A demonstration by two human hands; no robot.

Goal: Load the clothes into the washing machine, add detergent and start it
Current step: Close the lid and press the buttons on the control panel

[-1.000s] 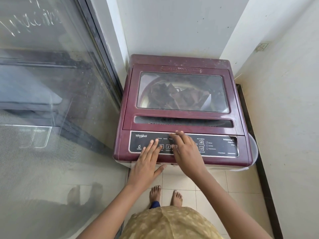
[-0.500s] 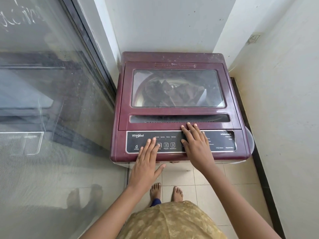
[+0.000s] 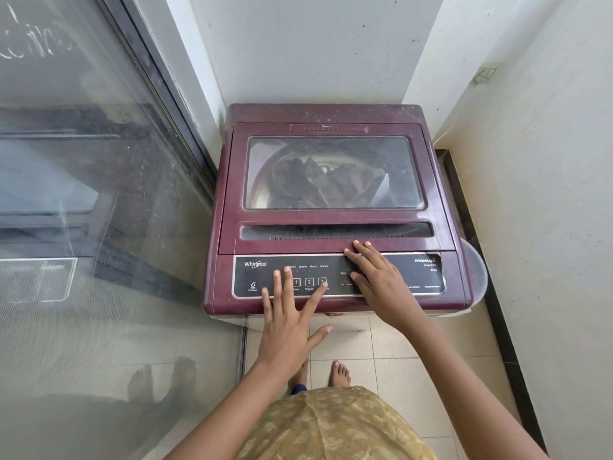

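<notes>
Maroon casing: washing machine (image 3: 335,224), top-loader, wedged into a wall corner; taken as landmark for all entries below.
Head view, lid: lid (image 3: 331,174) shut flat; window clear enough to read the drum.
Head view, load: clothes (image 3: 331,187) inside the drum, dark crumpled heap seen through the lid window, a pale corner at its right edge.
Head view, panel: control panel (image 3: 338,277) along the machine's front edge; numbered buttons (image 3: 309,282) left of centre, labelled Power, Program and a third hidden by a fingertip.
Left hand: left hand (image 3: 285,323) flat over the panel's front-left, fingers (image 3: 288,283) spread wide, index tip on or just at the third button; contact not certain.
Right hand: right hand (image 3: 378,283) laid across the panel's centre-right, fingers close together, tips reaching the lid's front lip below the handle slot (image 3: 335,230); nothing gripped.
Detergent: none visible; whether already added cannot be told.
Step judged: starting the cycle; loading appears done.
Risk 1: splayed left fingers brushing the Power or Program button, causing a wrong programme or a switch-off.
Risk 2: right palm resting on the option keys, altering settings unnoticed.
Risk 3: fingertips nudging the lid up, likely blocking the start.
Risk 4: cycle run without detergent, if that step was skipped.
</notes>
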